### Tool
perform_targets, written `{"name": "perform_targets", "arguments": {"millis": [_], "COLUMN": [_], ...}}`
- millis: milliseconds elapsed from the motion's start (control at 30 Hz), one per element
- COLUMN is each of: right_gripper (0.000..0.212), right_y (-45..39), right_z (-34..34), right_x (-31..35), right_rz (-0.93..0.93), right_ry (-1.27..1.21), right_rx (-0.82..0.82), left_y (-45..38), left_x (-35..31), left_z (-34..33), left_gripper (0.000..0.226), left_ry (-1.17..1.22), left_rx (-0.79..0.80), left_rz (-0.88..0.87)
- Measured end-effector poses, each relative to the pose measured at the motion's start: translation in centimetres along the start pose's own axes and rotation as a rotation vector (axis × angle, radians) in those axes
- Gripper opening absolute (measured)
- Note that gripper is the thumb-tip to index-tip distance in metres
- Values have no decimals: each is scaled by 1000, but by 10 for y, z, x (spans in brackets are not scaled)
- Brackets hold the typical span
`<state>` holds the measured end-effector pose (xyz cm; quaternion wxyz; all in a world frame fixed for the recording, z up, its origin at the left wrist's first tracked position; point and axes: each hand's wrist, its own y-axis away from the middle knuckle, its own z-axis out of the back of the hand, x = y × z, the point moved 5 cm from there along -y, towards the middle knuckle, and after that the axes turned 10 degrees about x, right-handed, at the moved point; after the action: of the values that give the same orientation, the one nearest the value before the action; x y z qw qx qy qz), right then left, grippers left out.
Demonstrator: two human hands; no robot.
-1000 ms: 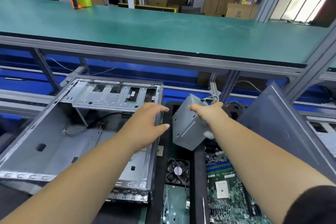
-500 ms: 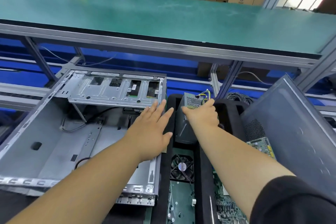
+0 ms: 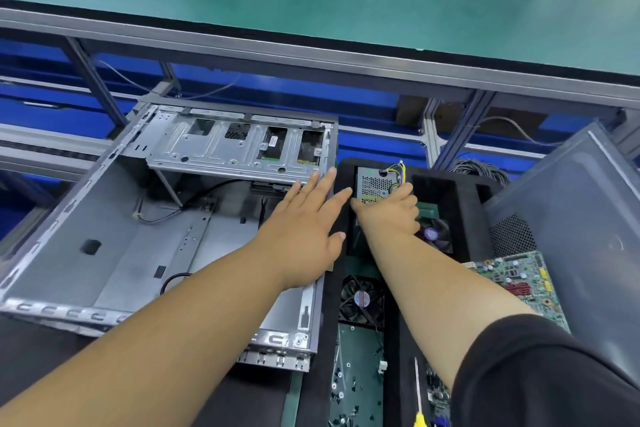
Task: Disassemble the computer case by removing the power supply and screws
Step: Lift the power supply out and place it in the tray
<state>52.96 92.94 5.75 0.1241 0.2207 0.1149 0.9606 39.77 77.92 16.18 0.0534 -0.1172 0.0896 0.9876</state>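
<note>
One open computer case [image 3: 114, 243] on the desk. Left hand [image 3: 304, 229], fingers straight, rests on its right edge. Right hand [image 3: 391, 211] grips one power supply [image 3: 372, 184] in the black tray [image 3: 460, 191]. Two fans [image 3: 362, 300] nearby.

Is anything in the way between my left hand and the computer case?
Nothing visible. The left hand is open, fingers straight, right over the case's right wall. The right hand is apart, gripping the power supply in the black tray.
</note>
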Motion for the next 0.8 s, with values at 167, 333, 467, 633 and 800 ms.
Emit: {"name": "perform_targets", "arguments": {"millis": [167, 333, 467, 633, 800], "right_gripper": [117, 115, 106, 74, 48], "right_y": [-6, -10, -9, 7, 51], "right_z": [3, 19, 44, 81, 101], "right_x": [-6, -15, -16, -1, 20], "right_rz": [-36, -149, -68, 196, 354], "right_ry": [-10, -103, -179, -637, -787], "right_rx": [117, 185, 192, 120, 199], "left_y": [0, 1, 9, 38, 82], "left_x": [1, 1, -2, -4, 10], "left_z": [0, 1, 5, 22, 42], "left_gripper": [65, 65, 68, 63, 59], "left_ry": [8, -34, 21, 190, 332], "left_rx": [13, 53, 72, -18, -132], "left_rz": [11, 25, 49, 95, 210]}}
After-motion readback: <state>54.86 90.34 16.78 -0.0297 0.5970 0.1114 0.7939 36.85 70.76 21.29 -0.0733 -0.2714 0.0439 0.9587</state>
